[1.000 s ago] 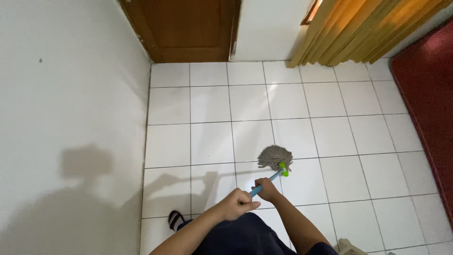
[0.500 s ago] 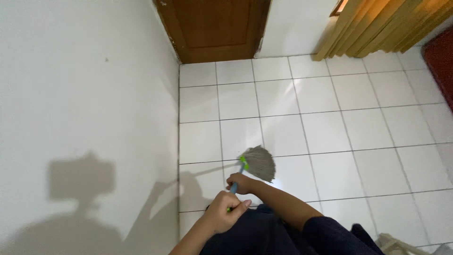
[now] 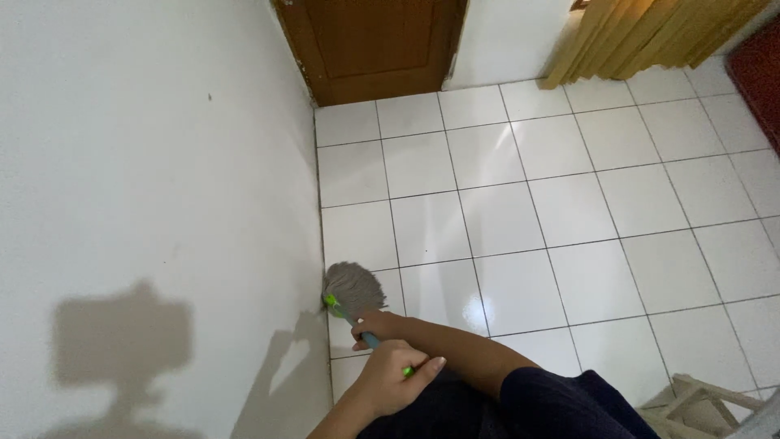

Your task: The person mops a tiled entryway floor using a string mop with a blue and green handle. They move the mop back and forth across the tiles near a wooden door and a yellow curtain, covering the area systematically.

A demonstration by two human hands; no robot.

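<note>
A grey string mop head (image 3: 353, 287) with a green collar lies on the white tiled floor (image 3: 528, 203), pressed against the foot of the white wall (image 3: 146, 179). Its blue handle runs back toward me. My right hand (image 3: 376, 325) grips the handle low down, just behind the mop head. My left hand (image 3: 396, 378) is closed around the handle's upper end, where a green tip shows between the fingers. Both forearms reach in from the bottom edge over my dark clothing.
A brown wooden door (image 3: 374, 45) stands in the far corner. Yellow-brown curtains (image 3: 650, 36) hang at the top right, with a dark red mat (image 3: 760, 73) beside them. A pale wooden frame (image 3: 699, 402) sits at the bottom right.
The mop head swept left across the tiles, from mid-floor to the base of the wall. Both hands moved left with the handle, and the view turned left.
</note>
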